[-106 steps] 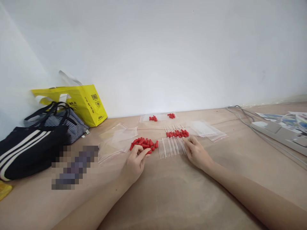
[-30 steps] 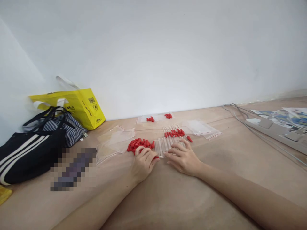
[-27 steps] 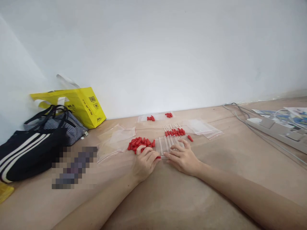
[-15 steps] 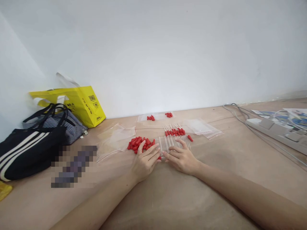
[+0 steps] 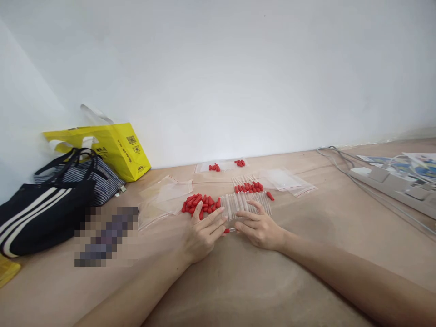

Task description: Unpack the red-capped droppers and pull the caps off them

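Observation:
My left hand pinches a red rubber bulb; its fingertips partly cover the bulb. Into the bulb's open end reaches a clear dropper tube, the other end of which is between the fingers of my right hand. Just beyond the hands lies a row of loose clear tubes. A heap of red bulbs is by my left fingers. Farther back are several droppers with red bulbs fitted, side by side. One lone red bulb lies to the right of the tubes.
Clear zip bags lie to the left and more bags to the right. By the wall is a bag with red bulbs. A yellow bag and dark bag stand left; a power strip is right.
Both hands have drawn slightly toward me, away from the tube row. The bulb and tube between them now show more clearly, joined end to end.

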The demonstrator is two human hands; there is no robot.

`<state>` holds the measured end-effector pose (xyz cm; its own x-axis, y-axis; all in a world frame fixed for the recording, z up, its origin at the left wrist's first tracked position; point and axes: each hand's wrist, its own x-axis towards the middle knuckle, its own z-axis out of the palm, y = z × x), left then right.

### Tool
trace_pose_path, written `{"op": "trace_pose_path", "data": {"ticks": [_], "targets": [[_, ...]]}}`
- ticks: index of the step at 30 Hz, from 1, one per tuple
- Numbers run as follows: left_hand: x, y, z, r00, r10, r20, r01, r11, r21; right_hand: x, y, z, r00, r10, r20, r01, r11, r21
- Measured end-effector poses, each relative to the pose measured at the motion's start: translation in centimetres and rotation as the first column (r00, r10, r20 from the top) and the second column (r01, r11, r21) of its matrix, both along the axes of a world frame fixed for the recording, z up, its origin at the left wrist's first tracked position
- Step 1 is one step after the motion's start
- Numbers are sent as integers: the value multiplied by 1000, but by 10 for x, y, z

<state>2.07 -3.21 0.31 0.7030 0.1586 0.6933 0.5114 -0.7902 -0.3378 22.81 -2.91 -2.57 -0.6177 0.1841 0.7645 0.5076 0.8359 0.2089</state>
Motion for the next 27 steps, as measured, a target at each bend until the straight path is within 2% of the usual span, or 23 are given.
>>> {"op": "trace_pose_path", "data": {"ticks": [5,8,11,14,17,20,24,27], "targets": [[-1,-1,0,1000,0,-3,0,1000,5,1,0,-1,1000,12,3,-12,1000,-7],[-10,-1,1,1000,3,12,-3,1000,-18,4,-1,0,1000,12,-8,-12,1000,0],[-28,-1,4,993,104,56,-100,992,-72,8,-3,4,996,-63,-67,63,998,-5],[-46,2,7,969,235,77,-220,962,-160,10,-3,7,984,-153,-87,151,988,-24],[-58,11,6,931,324,167,-276,926,-256,11,1,5,963,-253,-89,248,967,-60],[-70,26,4,850,461,254,-334,846,-416,17,11,0,905,-421,-65,410,902,-139],[-86,47,-3,678,676,289,-364,650,-667,25,24,-6,818,-575,-26,554,798,-235],[-92,55,-6,595,754,279,-315,538,-782,26,27,-6,764,-645,-20,615,736,-284]]}}
